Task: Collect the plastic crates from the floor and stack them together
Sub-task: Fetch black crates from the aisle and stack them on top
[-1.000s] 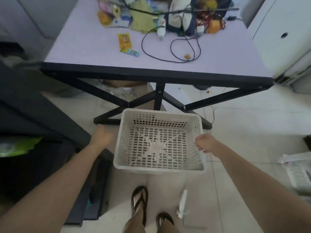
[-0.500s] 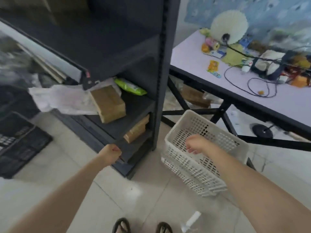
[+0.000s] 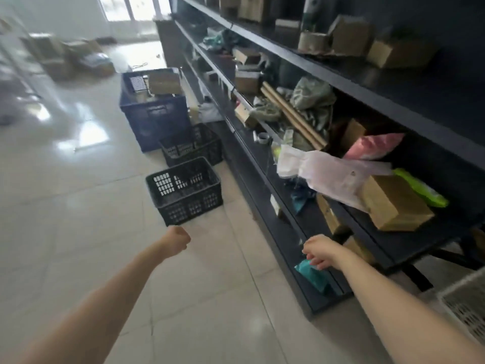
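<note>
Two black perforated plastic crates stand on the tiled floor beside the shelving: the nearer black crate [image 3: 185, 190] and a second black crate [image 3: 193, 145] just behind it. Behind those is a large blue crate [image 3: 154, 111] filled with boxes. A white crate [image 3: 464, 308] shows at the lower right edge, on the floor. My left hand [image 3: 177, 240] is a closed fist, empty, a short way in front of the nearer black crate. My right hand [image 3: 321, 252] hangs in front of the bottom shelf with fingers loosely curled down, holding nothing.
A long dark shelving unit [image 3: 341, 106] runs along the right, loaded with cardboard boxes, rolled tubes, bags and a plastic sheet [image 3: 328, 174] that sticks out into the aisle. Cardboard boxes [image 3: 65, 59] lie on the floor at the far left. Glossy tiles [image 3: 78, 206] stretch out to the left.
My right hand has let go of the white crate, which now sits at the lower right edge. The view has swung left from the table to the shelving aisle and the black crates.
</note>
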`<state>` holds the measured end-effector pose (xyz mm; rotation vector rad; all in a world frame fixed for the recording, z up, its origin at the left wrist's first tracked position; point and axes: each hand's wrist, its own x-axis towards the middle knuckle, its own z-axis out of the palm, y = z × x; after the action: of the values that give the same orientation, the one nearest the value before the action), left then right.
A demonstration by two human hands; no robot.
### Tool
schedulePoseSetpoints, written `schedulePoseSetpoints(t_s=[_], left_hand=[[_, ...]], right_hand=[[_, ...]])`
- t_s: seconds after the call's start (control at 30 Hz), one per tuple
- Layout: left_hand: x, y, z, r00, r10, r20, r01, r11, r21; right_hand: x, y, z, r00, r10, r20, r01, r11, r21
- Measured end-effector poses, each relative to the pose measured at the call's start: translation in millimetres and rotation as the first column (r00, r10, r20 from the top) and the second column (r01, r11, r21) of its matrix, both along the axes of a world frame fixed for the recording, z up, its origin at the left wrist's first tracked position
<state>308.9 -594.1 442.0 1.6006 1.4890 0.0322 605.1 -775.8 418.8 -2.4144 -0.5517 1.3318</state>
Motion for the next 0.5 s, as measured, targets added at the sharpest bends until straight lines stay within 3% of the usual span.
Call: schedulePoseSetpoints(t_s=[0.2,0.5], left_hand=[[-83.6,125.5,-0.8,0.980,0.199,0.029,-0.199,0.980,0.028],[-122.4,328.0,-50.5,0.935,0.349,-0.061,-0.350,0.937,-0.006]], right_hand=[[-60.0,162.1,1.8,0.989,0.146,0.005,-0.146,0.989,0.008],[-49.6,406.6,-42.4,0.977,0.211,0.045,-0.208,0.977,-0.056]])
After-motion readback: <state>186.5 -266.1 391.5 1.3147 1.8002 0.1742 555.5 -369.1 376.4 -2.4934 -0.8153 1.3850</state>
